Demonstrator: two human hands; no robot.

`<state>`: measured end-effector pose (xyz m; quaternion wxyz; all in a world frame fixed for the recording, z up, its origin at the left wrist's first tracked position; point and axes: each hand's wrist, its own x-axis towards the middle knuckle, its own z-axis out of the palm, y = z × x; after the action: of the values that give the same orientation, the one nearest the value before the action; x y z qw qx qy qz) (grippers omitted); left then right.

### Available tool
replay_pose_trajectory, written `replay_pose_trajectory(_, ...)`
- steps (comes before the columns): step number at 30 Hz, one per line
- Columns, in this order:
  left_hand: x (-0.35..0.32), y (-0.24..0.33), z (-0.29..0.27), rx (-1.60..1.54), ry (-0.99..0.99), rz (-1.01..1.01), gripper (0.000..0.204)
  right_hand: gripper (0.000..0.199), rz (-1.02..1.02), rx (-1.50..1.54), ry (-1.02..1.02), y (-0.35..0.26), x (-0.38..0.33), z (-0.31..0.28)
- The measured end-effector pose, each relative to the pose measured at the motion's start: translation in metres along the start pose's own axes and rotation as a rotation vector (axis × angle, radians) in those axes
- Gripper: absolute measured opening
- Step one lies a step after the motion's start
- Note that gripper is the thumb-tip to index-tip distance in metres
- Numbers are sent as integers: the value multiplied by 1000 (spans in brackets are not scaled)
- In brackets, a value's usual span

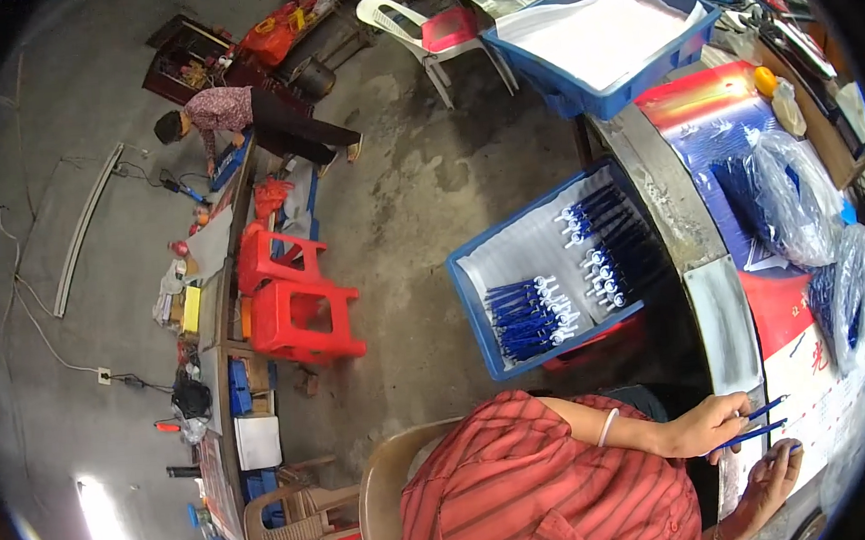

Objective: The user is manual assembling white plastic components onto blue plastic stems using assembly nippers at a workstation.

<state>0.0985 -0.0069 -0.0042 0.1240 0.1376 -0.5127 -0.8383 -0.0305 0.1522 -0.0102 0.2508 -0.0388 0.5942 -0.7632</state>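
My left hand [702, 428], with a white bangle on its wrist, is closed on slim blue pens [762, 434]. At least two of them stick out to the right past its fingers, over the table edge. Just below, my right hand [766, 489] has its fingers bent together at a small blue piece [795, 447], mostly hidden by the fingertips. Left of the table, a blue tray [479, 339] lined with white holds bunches of blue pens [524, 319] with white ends.
Clear plastic bags [797, 199] of blue parts lie on the table beyond my hands. Another blue tray [581, 99] with a white liner stands at the far end. Red stools [300, 317] and a white chair [416, 35] stand on the floor. A person [241, 113] bends over the left bench.
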Motion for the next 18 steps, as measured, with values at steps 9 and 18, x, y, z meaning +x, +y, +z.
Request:
replay_pose_trajectory(9,4,-6,-3,28,21,-7,12,9,3,-92,-74,-12,-16,22)
replay_pose_trajectory(18,15,-15,1,35,-64,-212,16,9,71,-269,58,-9,-36,32)
